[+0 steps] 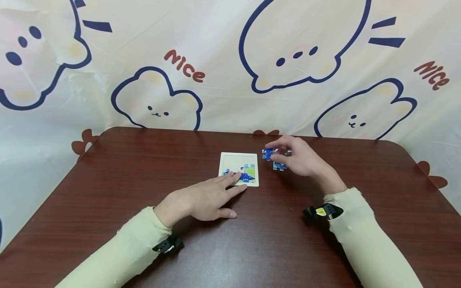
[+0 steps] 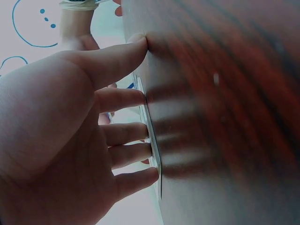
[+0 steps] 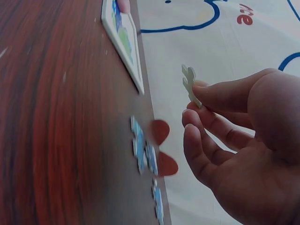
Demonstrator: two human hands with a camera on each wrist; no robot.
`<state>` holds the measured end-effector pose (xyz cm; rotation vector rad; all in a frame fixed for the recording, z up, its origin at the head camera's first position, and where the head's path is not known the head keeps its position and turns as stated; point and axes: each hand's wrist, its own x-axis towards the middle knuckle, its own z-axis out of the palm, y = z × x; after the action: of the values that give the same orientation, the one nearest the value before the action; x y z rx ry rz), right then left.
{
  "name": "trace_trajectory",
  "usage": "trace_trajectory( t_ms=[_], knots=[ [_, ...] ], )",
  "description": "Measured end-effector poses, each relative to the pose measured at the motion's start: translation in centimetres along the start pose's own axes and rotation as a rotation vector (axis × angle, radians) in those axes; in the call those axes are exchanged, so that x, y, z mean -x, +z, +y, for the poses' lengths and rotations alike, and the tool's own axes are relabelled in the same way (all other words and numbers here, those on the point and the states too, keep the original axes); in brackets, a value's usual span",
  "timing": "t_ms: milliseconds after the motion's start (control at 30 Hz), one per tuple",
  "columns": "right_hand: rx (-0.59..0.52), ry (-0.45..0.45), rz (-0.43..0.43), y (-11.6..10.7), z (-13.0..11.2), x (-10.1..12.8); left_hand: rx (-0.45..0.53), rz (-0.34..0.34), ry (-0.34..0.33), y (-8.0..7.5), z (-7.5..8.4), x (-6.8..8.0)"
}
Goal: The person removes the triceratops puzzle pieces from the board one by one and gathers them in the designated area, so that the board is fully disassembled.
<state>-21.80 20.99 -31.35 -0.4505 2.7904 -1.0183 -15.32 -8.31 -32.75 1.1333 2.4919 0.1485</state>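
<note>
Head view | right hand [image 1: 300, 158] pinches puzzle piece [image 3: 190, 85] edge-up | left hand [image 1: 205, 196] flat on tray [image 1: 239, 169]

Left hand [image 2: 51, 140] fingers [image 2: 126, 132] pressing puzzle tray [image 2: 151, 136].

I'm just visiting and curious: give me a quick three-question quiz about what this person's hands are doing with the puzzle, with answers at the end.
1. True or false: the left hand lies with straight fingers on the white puzzle tray.
2. What does the right hand hold? A) a pen B) a puzzle piece C) the tray
3. Where are the loose blue pieces?

Key
1. True; its fingertips rest on the tray's near edge.
2. B; the piece is pinched between thumb and fingers, lifted off the table.
3. On the table to the right of the tray, under and beside the right hand.
</note>
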Motion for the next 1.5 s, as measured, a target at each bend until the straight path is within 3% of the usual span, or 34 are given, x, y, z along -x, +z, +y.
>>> trace_trajectory(
  t_ms=[600,1133,1500],
  knots=[
    [0.062,0.075,0.011,-1.6,3.7,2.4,0.006,0.001,0.006,-0.1,0.0,0.2],
    [0.1,0.136,-0.023,-2.2,5.8,2.8,-0.004,0.008,0.008,0.0,0.1,0.1],
    [0.151,0.112,-0.013,-2.6,6.3,3.0,-0.006,0.008,0.006,0.0,0.1,0.1]
  ],
)
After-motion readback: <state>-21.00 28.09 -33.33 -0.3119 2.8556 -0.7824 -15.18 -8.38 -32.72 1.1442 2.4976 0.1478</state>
